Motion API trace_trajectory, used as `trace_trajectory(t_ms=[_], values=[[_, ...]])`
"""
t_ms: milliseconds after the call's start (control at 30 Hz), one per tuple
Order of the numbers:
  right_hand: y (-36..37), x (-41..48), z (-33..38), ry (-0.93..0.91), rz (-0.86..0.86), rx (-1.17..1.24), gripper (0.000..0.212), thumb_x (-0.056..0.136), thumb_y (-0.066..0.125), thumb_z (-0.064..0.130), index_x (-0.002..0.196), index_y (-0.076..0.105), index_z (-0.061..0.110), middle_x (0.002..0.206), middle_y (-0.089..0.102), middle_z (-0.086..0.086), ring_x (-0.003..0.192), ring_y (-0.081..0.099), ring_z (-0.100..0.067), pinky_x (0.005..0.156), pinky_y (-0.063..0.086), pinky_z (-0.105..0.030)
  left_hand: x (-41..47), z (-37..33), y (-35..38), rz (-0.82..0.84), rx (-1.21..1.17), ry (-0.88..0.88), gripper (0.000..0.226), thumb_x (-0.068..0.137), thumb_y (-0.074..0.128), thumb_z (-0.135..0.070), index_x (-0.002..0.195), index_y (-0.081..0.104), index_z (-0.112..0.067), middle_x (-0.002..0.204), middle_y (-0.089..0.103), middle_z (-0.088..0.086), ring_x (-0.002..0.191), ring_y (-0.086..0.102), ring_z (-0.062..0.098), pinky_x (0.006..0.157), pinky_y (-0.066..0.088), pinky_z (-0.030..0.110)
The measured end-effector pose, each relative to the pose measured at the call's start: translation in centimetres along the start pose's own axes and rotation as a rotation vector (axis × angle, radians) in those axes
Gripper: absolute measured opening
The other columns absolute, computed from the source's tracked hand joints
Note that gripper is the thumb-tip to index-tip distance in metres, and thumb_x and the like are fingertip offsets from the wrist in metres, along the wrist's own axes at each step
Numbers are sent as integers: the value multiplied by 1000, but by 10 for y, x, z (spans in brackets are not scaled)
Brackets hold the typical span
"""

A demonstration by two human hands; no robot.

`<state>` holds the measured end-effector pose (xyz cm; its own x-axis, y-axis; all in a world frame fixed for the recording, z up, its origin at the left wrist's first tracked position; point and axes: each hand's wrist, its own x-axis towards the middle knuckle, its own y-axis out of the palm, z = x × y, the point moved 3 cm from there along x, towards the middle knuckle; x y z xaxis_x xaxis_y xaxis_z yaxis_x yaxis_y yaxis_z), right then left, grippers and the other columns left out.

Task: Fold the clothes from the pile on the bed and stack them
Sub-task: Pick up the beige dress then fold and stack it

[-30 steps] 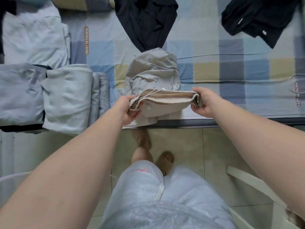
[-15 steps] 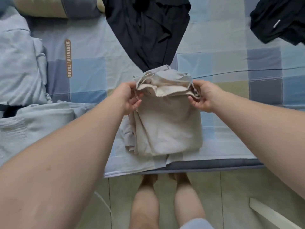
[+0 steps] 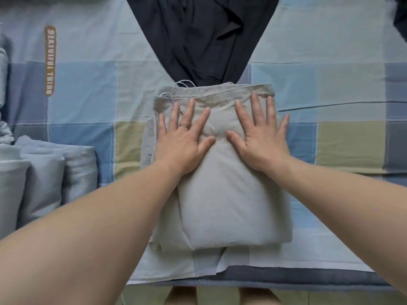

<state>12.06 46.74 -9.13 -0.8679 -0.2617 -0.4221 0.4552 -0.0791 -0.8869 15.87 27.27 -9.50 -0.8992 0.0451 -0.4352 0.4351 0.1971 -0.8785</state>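
A beige garment [image 3: 229, 201] lies folded into a rectangle near the front edge of the bed [image 3: 88, 89]. My left hand [image 3: 185, 137] presses flat on its upper left part, fingers spread, a ring on one finger. My right hand [image 3: 259, 135] presses flat on its upper right part, fingers spread too. Loose threads stick out at the garment's far left corner. A dark navy garment [image 3: 202, 38] lies unfolded just beyond it.
Folded light blue-grey clothes [image 3: 44, 179] are stacked at the left. Another dark garment [image 3: 400, 18] shows at the far right corner. The checked bedsheet stretches to either side. The bed's front edge [image 3: 286, 276] runs below, with my feet on the floor.
Both hands let go of the folded edge they were gripping and now lie flat on top of the beige garment. The fold has been laid down away from me.
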Motion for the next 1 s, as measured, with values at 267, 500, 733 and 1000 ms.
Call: trace_trajectory(t_ms=[267,500,733,1000], values=[[3,13,-3,-4,87,-21,77,96,28,71,158,-6,42,167,-21,4,153,-18,-30,120,-1,-64,6,0,-3,51,-12,-19,73,96,31,-71,157,-1,-46,167,-18,-6,153,-19,26,121,-10,58],[-29,-36,-23,259,48,412,98,91,58,62,159,-6,35,169,-10,0,155,-2,-27,122,9,-52,-46,30,-42,-133,-308,-445,99,84,66,-63,159,10,-32,169,-1,3,154,5,31,123,10,52],[-13,-43,-41,586,125,952,73,77,85,40,136,51,12,129,63,-2,113,62,-21,95,48,-32,-57,55,-32,50,-844,-705,85,76,84,-49,140,42,-10,136,55,6,122,55,28,96,44,34],[-62,-57,-25,617,225,1249,32,80,82,17,109,71,9,105,76,-5,97,71,-25,94,55,-39,-79,40,-73,184,-1218,-738,49,83,82,-27,123,65,-5,115,71,10,101,68,27,93,55,39]])
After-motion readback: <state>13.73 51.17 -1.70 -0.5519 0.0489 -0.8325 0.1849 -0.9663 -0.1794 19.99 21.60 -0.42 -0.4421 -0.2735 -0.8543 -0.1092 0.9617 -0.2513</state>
